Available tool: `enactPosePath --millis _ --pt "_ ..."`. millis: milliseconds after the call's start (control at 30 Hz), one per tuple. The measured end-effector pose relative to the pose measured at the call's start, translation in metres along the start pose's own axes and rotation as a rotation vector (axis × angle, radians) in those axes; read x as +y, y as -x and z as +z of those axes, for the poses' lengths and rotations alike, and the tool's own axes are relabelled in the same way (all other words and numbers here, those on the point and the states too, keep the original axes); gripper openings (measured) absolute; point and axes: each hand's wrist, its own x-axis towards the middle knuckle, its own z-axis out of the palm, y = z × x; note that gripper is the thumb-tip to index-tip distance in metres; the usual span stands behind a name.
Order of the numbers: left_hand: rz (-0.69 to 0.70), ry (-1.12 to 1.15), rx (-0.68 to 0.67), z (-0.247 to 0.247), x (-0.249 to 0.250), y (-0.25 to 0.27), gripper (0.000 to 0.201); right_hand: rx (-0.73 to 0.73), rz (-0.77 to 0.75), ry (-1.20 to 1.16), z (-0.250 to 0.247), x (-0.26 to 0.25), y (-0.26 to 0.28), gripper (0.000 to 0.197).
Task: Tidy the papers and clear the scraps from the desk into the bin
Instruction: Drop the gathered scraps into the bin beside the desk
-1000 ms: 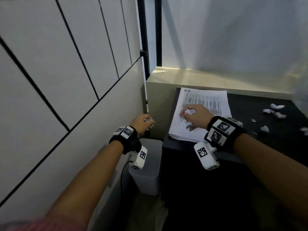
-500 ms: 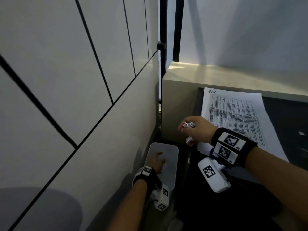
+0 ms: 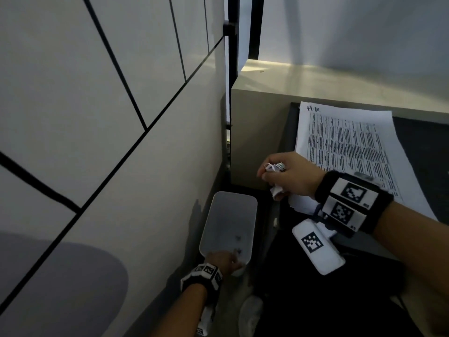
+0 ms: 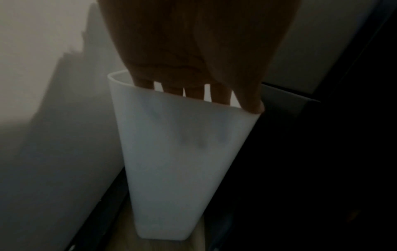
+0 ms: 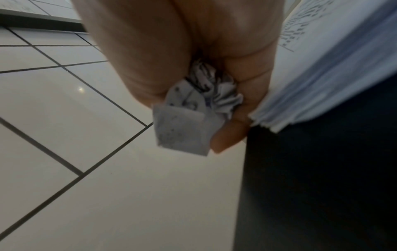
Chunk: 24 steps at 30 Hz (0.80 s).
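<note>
A white plastic bin (image 3: 228, 224) (image 4: 178, 161) stands on the floor between the tiled wall and the black desk. My left hand (image 3: 224, 261) (image 4: 197, 91) grips its near rim, fingers inside and thumb outside. My right hand (image 3: 289, 173) (image 5: 193, 81) hovers at the desk's left edge, above and right of the bin, fist closed round crumpled paper scraps (image 3: 274, 167) (image 5: 193, 115) that stick out of both ends of the fist. A neat stack of printed papers (image 3: 347, 147) (image 5: 322, 84), marked "HR" at the top, lies on the desk right beside that hand.
The tiled wall (image 3: 97, 142) runs close along the bin's left. A beige ledge (image 3: 315, 79) rises behind the desk (image 3: 425, 147). Something pale lies on the dark floor (image 3: 250, 312) near the bin's front.
My left hand dropped from beside the desk to the bin and took hold of its near rim. My right hand carried the scraps left off the paper stack to the desk's edge.
</note>
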Motion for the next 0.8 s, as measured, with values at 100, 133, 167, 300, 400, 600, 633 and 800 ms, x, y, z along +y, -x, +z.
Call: enactPosePath --millis 100,133,167,300,400,600,633,800 --pt "0.002 -0.078 0.007 0.009 -0.004 0.01 0.034 -0.021 0.0 0.025 0.011 -0.006 0.006 0.012" --pt "-0.004 -0.107 0.007 0.012 -0.005 0.014 0.032 -0.035 -0.012 0.032 0.017 -0.008 0.007 0.012" --pt "-0.005 -0.124 0.009 0.016 -0.007 0.018 0.032 -0.052 -0.022 0.044 0.024 -0.01 0.009 0.011" --pt "0.005 -0.118 -0.003 0.032 -0.015 0.036 0.032 -0.157 -0.017 0.081 0.067 -0.015 0.018 0.008" --pt "0.016 -0.054 0.026 0.042 -0.018 0.044 0.034 -0.2 0.032 0.126 0.11 0.001 0.019 0.008" --pt "0.044 0.201 0.065 0.043 -0.036 0.042 0.035 -0.204 0.357 0.033 0.172 0.091 -0.009 0.019" --pt "0.036 0.226 0.07 0.042 -0.038 0.042 0.036 -0.184 0.401 0.017 0.18 0.107 -0.015 0.03" --pt "0.065 0.228 0.082 0.047 -0.047 0.03 0.033 0.006 0.593 -0.21 0.208 0.172 -0.045 0.038"
